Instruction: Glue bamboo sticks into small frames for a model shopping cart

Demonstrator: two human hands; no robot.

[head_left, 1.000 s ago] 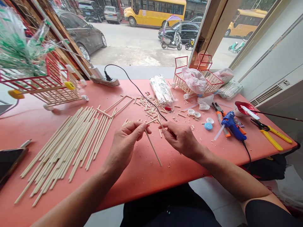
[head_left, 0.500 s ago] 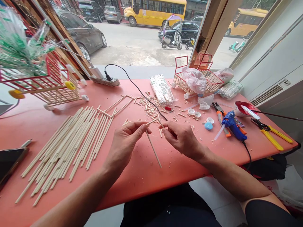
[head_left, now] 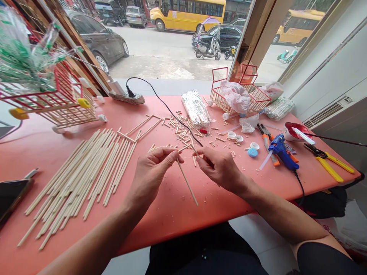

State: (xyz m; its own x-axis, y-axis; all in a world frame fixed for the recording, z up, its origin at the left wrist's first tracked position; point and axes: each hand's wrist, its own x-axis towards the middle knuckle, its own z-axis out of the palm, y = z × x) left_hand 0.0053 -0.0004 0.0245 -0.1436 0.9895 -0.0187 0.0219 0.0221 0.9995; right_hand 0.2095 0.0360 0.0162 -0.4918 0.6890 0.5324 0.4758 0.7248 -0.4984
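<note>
Between thumb and fingers, my left hand [head_left: 155, 168] pinches thin wooden sticks, one of which [head_left: 187, 184] slants down toward the table's front. My right hand [head_left: 219, 168] is closed on the end of another stick [head_left: 194, 148], which meets a short piece from the left hand just between the two hands. A row of loose long sticks [head_left: 77, 179] lies left of my left hand. Behind it is an open frame of joined sticks [head_left: 143, 128]. Short cut pieces [head_left: 179, 130] are scattered beyond both hands on the red table [head_left: 160, 233].
A stick cart [head_left: 65, 103] stands at left, another [head_left: 255, 97] at back right. Blue glue gun [head_left: 282, 152], orange-handled pliers [head_left: 268, 143], yellow-handled cutters [head_left: 329, 160] and a red bowl [head_left: 295, 131] lie at right. A black cable [head_left: 163, 103] crosses the table; a phone [head_left: 13, 194] sits far left.
The slanting stick's lower end has shifted slightly down and right. Both hands keep nearly the same place and grip.
</note>
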